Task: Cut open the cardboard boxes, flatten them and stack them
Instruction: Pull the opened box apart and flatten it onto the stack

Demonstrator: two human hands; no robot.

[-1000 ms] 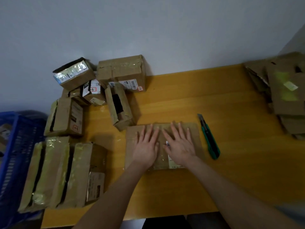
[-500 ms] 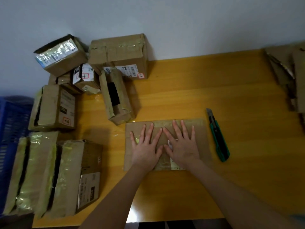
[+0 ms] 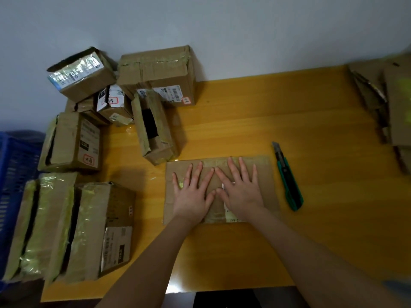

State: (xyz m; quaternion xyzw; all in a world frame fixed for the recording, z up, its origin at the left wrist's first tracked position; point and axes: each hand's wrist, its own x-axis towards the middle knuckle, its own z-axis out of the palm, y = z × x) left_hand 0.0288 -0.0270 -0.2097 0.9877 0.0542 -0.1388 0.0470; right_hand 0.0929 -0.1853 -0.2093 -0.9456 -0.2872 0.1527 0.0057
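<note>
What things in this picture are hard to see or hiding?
Head view:
- The white label on the flattened box: mostly covered by the right hand; print unreadable.
- The flat cardboard stack: blurred, cut off by the right edge.
- The blue crate: cut off by the left edge; contents unseen.
- The box labels: print too small to read.

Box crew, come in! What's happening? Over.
Left hand, right hand pressing flat on box. Box flattened, not stacked. Knife lies right of it, clear.
</note>
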